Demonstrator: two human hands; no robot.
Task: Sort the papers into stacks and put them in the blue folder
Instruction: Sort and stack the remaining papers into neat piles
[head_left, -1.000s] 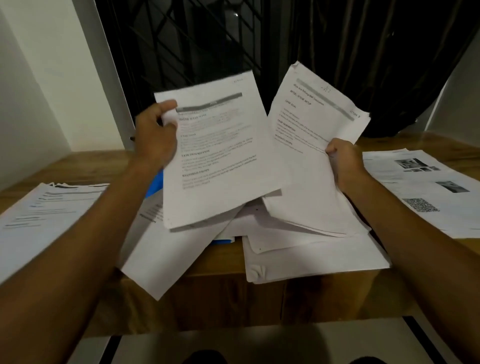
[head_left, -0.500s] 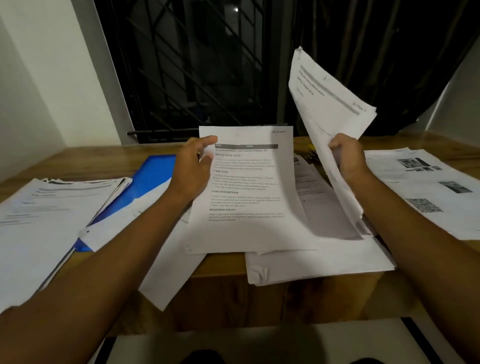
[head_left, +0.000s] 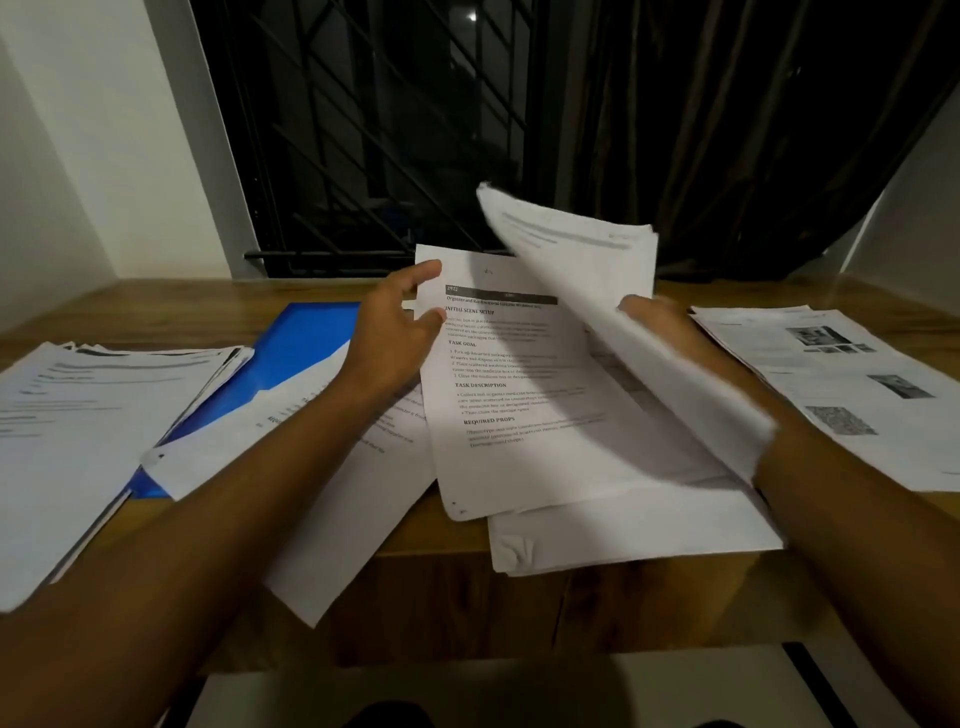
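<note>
A printed sheet (head_left: 519, 395) lies face up on top of the messy central pile of papers (head_left: 639, 530). My left hand (head_left: 392, 338) hovers at this sheet's upper left edge, thumb and fingers spread apart and gripping nothing. My right hand (head_left: 670, 332) grips a blurred bundle of papers (head_left: 597, 280), tilted low over the right side of the pile and partly hiding the hand. The blue folder (head_left: 306, 343) lies flat on the left, half covered by loose sheets (head_left: 291, 431).
A tidy stack of printed pages (head_left: 78, 415) lies at the far left, overlapping the folder's edge. Another stack with pictures and a QR code (head_left: 841, 384) lies at the right. The wooden table (head_left: 218, 306) ends near me; several sheets overhang its front edge. A barred window and dark curtain stand behind.
My left hand has laid its sheet down on the central pile and let go of it. My right hand's bundle has swung down from upright toward the pile.
</note>
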